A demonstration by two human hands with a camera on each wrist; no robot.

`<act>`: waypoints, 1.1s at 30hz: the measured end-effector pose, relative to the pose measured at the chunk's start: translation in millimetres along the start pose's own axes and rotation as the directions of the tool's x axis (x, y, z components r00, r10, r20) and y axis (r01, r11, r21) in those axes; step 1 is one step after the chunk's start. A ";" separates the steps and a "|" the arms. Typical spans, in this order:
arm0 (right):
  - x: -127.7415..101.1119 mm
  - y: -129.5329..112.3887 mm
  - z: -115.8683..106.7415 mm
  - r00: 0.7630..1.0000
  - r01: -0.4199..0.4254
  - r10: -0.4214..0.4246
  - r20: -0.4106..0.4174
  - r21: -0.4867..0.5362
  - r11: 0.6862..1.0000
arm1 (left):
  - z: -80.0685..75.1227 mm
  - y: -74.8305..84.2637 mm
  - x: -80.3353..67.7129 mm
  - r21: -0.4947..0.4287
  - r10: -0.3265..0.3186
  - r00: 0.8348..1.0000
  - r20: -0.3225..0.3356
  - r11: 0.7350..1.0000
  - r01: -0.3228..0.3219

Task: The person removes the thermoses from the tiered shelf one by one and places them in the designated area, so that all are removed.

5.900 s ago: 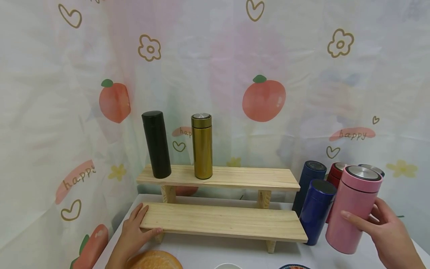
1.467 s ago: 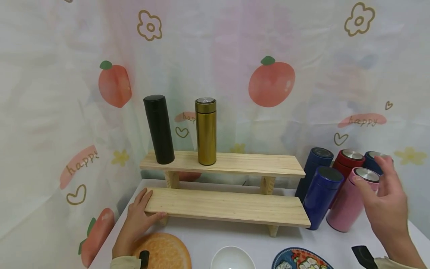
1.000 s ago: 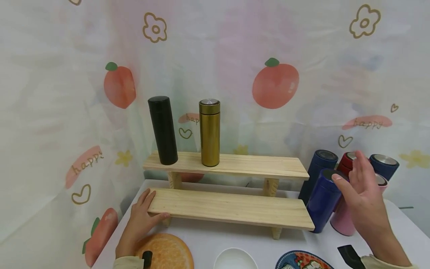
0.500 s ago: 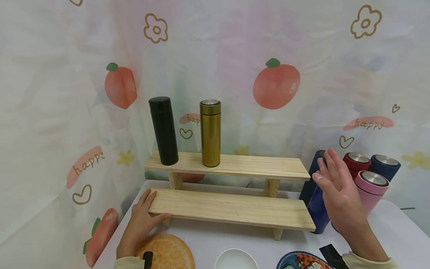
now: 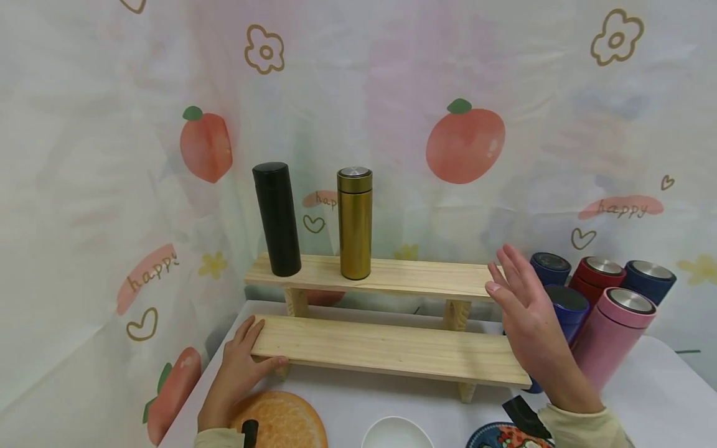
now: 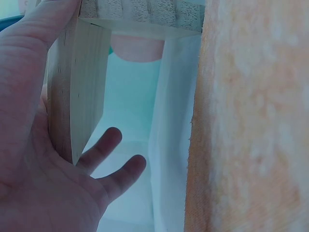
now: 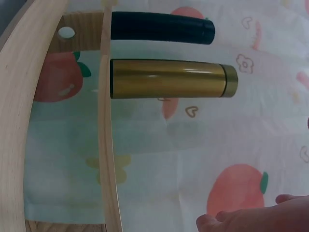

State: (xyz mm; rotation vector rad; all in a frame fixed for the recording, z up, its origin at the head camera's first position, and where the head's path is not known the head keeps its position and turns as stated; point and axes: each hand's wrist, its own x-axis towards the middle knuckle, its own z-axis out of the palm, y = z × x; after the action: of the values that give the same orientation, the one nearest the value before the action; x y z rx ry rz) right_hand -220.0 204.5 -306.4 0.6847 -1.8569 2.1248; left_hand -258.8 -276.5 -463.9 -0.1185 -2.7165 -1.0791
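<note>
The left hand [image 5: 239, 367] gripped the left end of the lower shelf [image 5: 392, 348], thumb at the near edge; a light, steady hold seemed best, so nothing above rocked. The right hand [image 5: 534, 320], fingers nearly straight and slightly parted, held nothing, in front of the right end of the upper shelf [image 5: 420, 275]. Left on that shelf stood the black bottle [image 5: 278, 221] and gold bottle [image 5: 355, 227]; farther right, the pink bottle [image 5: 618, 336].

- L hand [image 5: 238, 367]: betw. 7 & 8 o'clock, gripping; fingers [image 5: 242, 330] twd 1, thumb [image 5: 271, 364] spread twd 2.
- L wrist cam: 2 fingers straight, approx. 7 o'clock.
- R hand [image 5: 532, 333]: approx. 4 o'clock, raised; fingers extended twd 11, thumb [image 5: 502, 295] apart.
- Both wrists: beige sleeves [image 5: 582, 428].
</note>
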 end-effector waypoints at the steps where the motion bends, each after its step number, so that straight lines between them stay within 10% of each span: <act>1: 1.6 0.7 1.9 1.000 -0.001 0.001 0.013 0.010 1.000 | 0.2 -0.5 0.3 0.000 -0.003 1.000 0.001 1.000 0.003; 33: 86.8 23.4 73.0 0.980 -0.136 0.132 0.148 0.017 0.991 | 1.5 -3.4 1.8 -0.001 -0.019 1.000 -0.001 1.000 0.019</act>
State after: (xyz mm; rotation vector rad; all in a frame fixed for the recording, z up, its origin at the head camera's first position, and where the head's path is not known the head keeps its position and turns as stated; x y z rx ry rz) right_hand -292.0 118.4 -277.9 0.7615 -2.0059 2.2419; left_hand -261.3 -278.0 -466.8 -0.0927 -2.7219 -1.0848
